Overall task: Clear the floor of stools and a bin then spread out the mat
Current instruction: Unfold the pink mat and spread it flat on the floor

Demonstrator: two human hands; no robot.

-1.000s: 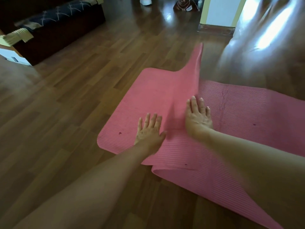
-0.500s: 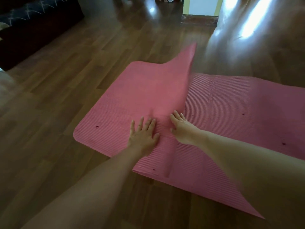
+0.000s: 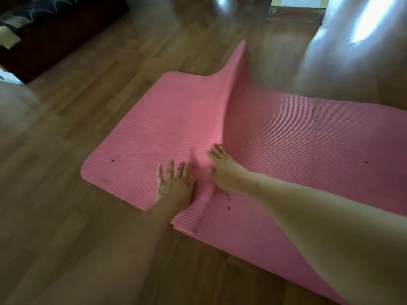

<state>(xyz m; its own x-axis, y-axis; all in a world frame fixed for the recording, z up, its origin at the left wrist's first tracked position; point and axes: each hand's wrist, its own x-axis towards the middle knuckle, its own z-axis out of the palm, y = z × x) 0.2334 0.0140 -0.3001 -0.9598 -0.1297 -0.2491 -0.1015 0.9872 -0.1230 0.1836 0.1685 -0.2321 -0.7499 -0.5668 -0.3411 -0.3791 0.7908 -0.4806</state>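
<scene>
A pink ribbed mat (image 3: 308,137) lies on the wooden floor, mostly flat. A raised fold runs across it from the far edge toward me, with its peak standing up at the back. My left hand (image 3: 174,183) presses flat on the mat's left section, fingers spread. Just right of it, my right hand (image 3: 226,170) lies palm down at the near end of the fold, fingers against the ridge. Neither hand holds anything. No stools or bin are in view.
A dark low sofa or bench (image 3: 44,31) with patterned cushions stands at the far left. A white wall corner with a dark base (image 3: 297,5) is at the far top. Bright glare (image 3: 370,20) lies on the floor at the top right.
The mat's left section has spread further left and flatter. My right hand slid back toward me along the fold, and my left hand stays pressed on the mat.
</scene>
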